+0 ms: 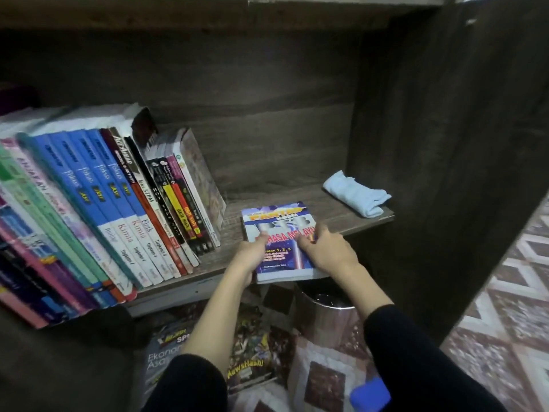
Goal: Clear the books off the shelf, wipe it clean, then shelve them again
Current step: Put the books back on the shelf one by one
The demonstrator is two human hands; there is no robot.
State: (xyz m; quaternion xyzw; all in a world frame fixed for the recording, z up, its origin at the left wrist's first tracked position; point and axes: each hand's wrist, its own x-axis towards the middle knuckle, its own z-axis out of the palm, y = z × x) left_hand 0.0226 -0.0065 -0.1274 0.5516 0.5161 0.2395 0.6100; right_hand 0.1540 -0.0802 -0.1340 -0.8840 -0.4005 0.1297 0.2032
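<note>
Floor: loose books (255, 361) lay below, beside a metal cup (326, 307).
Left hand (251, 254): gripped blue book (279, 224) at its left edge, thumb on the cover.
Right hand (329, 251): fingers curled over its right edge.
Blue book: flat on the shelf (297, 194), near end overhanging.
Row of books (118, 203): leaning, just left of it.
Cloth (356, 193): crumpled, far right corner.

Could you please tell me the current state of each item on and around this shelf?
Blue book: lying flat, front edge overhanging the shelf.
Left hand: grips the book's left edge.
Right hand: grips its right edge.
Row of books: standing, spines out, leaning.
Cloth: crumpled, lying at the shelf's right end.
</note>
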